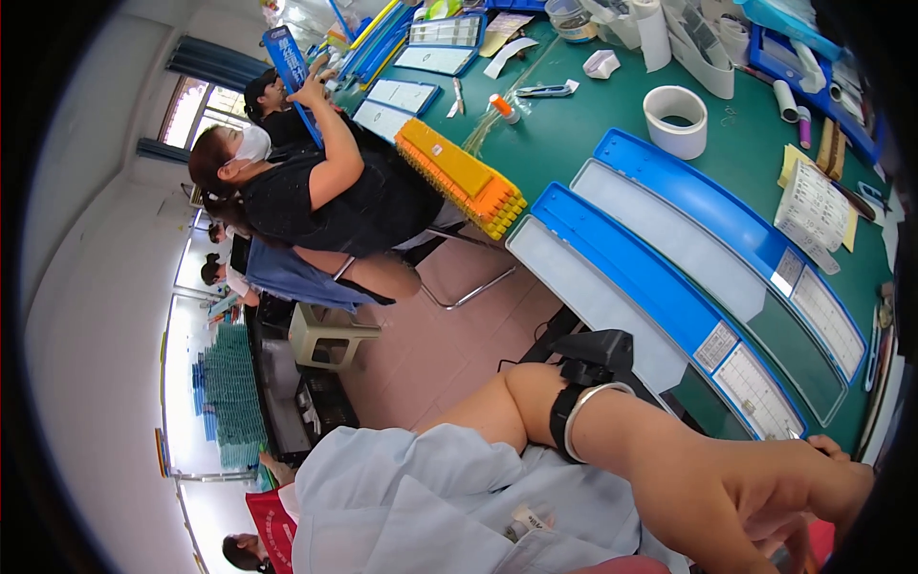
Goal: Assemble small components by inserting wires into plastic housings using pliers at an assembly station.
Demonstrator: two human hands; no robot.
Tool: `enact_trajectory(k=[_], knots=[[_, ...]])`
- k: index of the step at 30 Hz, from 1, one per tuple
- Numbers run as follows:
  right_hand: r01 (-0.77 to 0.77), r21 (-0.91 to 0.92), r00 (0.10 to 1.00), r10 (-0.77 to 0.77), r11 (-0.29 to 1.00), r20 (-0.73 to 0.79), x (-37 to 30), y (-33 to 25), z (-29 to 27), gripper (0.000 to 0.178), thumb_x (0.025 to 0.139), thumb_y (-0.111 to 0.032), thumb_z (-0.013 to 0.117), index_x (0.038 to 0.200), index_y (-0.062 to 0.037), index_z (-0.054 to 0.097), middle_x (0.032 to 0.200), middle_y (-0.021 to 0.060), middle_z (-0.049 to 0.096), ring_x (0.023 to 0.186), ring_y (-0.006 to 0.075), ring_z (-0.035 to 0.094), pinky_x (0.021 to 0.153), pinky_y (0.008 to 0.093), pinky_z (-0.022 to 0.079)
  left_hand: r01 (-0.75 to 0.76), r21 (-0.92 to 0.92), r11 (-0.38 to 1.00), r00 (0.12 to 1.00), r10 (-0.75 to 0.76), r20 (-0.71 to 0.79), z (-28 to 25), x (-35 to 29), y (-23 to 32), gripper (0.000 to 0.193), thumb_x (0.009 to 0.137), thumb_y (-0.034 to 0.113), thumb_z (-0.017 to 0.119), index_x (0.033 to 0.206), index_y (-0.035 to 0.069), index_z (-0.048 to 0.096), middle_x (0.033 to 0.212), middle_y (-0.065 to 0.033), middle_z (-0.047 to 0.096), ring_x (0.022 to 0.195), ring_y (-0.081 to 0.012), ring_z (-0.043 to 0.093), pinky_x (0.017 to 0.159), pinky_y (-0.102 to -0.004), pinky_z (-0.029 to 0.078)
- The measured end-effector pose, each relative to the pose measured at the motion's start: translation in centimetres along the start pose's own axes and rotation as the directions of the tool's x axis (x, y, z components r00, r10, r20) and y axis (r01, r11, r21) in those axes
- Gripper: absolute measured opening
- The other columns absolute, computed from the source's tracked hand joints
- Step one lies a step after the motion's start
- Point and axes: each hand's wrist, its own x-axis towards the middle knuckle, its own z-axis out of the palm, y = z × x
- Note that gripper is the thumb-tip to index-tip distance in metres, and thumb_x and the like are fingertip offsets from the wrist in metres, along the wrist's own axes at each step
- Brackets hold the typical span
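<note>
My left hand (755, 493) reaches across at the lower right, with a silver bangle (579, 421) and a black strap (562, 411) carrying a small black device (598, 354) at the wrist. Its fingers curl in toward the rim of the view, and whatever they hold is hidden. A few fingertips (828, 446) show just behind it; they seem to be my right hand's, the rest of which is covered. Nearest to the hands lie two long, narrow blue cases (636, 273) (708, 201), opened flat, with clear or whitish lids and printed cards at one end.
On the green table (564, 124) are a tape roll (675, 121), a stack of orange-yellow pieces (459, 177), a glue bottle (503, 108), a cutter (545, 91) and paper sheets (813, 206). A masked co-worker (306, 182) raises a blue case (292, 81). A stool (330, 335) stands beyond.
</note>
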Motion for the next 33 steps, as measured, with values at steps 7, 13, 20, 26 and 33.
enact_trajectory(k=[7, 13, 20, 26, 33], knots=[[-0.103, -0.119, 0.994, 0.098, 0.988, -0.051, 0.5, -2.5, 0.0, 0.024, 0.091, 0.001, 0.075, 0.113, 0.0013, 0.066, 0.122, 0.0146, 0.066, 0.092, 0.0136, 0.064, 0.08, 0.0237, 0.052, -0.041, 0.343, 0.938, 0.988, 0.09, -0.129, 0.4, -0.9, -1.4, 0.036, 0.1, 0.018, 0.069, 0.132, 0.002, 0.063, 0.132, -0.0114, 0.064, 0.116, -0.0184, 0.061, 0.092, -0.0343, 0.048], [-0.123, 0.087, 0.992, 0.12, 0.989, 0.042, 0.7, -1.9, -1.6, 0.038, 0.086, 0.008, 0.077, 0.121, -0.0033, 0.069, 0.129, 0.0096, 0.063, 0.099, 0.0098, 0.063, 0.084, 0.0204, 0.051, -0.264, 0.962, 0.067, 0.919, -0.286, 0.273, 0.6, 2.0, 6.7, 0.03, 0.099, 0.017, 0.07, 0.126, 0.003, 0.068, 0.132, -0.0117, 0.064, 0.12, -0.021, 0.06, 0.09, -0.0333, 0.047], [-0.257, 0.097, 0.966, 0.258, 0.962, 0.002, 1.9, -2.3, -2.0, 0.043, 0.084, 0.008, 0.079, 0.124, -0.0034, 0.07, 0.129, 0.0076, 0.064, 0.094, 0.0059, 0.062, 0.076, 0.0175, 0.048, -0.079, 0.974, 0.213, 0.956, -0.261, 0.134, 0.2, 1.3, 6.1, 0.03, 0.099, 0.018, 0.07, 0.125, 0.003, 0.068, 0.132, -0.012, 0.064, 0.121, -0.0212, 0.059, 0.09, -0.0332, 0.047], [-0.101, 0.138, 0.986, 0.081, 0.985, 0.144, 1.3, -0.1, -3.4, 0.045, 0.083, 0.006, 0.081, 0.125, -0.0031, 0.069, 0.129, 0.0077, 0.066, 0.093, 0.006, 0.061, 0.075, 0.0172, 0.048, 0.07, 0.936, 0.345, 0.965, -0.26, 0.024, 0.0, 0.9, 5.4, 0.029, 0.099, 0.018, 0.07, 0.124, 0.003, 0.069, 0.133, -0.0122, 0.064, 0.122, -0.0213, 0.059, 0.089, -0.0331, 0.047], [0.177, 0.206, 0.978, -0.149, 0.962, -0.145, 1.0, 1.9, -1.1, 0.042, 0.083, 0.005, 0.082, 0.123, -0.0028, 0.07, 0.126, 0.0073, 0.065, 0.088, 0.0058, 0.058, 0.076, 0.0186, 0.046, 0.226, 0.853, 0.47, 0.957, -0.272, -0.103, 0.6, 0.2, 5.3, 0.028, 0.099, 0.018, 0.07, 0.124, 0.003, 0.069, 0.133, -0.0124, 0.063, 0.122, -0.0215, 0.058, 0.089, -0.033, 0.047]])
